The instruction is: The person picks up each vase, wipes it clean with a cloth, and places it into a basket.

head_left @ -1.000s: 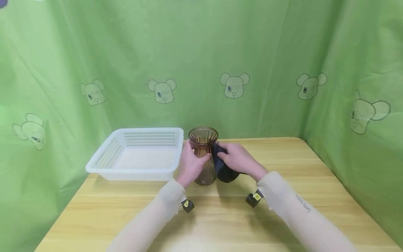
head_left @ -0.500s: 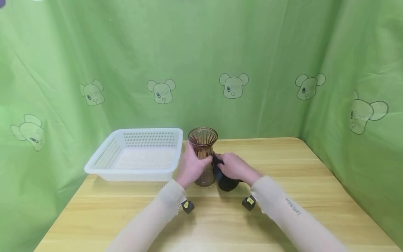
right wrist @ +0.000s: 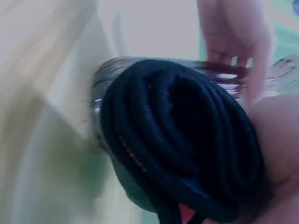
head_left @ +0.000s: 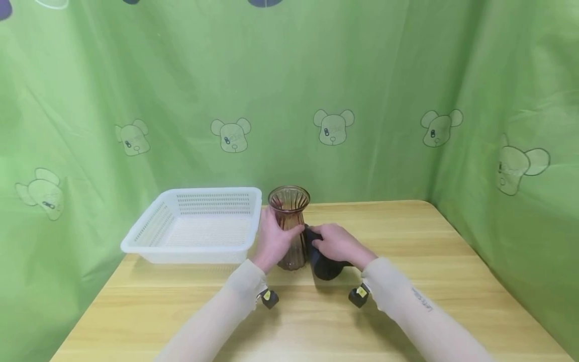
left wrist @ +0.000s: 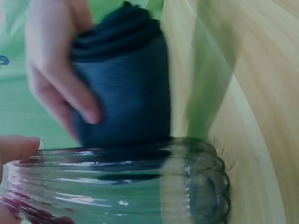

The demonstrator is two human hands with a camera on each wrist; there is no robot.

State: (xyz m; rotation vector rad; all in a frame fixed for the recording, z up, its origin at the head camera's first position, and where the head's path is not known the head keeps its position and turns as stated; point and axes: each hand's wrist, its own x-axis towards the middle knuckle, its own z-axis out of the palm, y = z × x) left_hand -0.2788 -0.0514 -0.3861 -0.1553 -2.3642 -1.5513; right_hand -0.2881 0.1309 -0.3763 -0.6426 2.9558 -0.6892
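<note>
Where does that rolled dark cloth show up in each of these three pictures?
Head: rolled dark cloth, just right of centre, lower half, in the right hand.
Left wrist: rolled dark cloth, mostly upper half, slightly left of centre.
Right wrist: rolled dark cloth, filling the centre, coiled end showing.
Shared landmark: the ribbed glass vase.

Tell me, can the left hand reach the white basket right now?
Probably yes: the basket sits just beside the left hand, and I see nothing between them. But that hand is holding the vase, so it would likely need to let go first.
</note>
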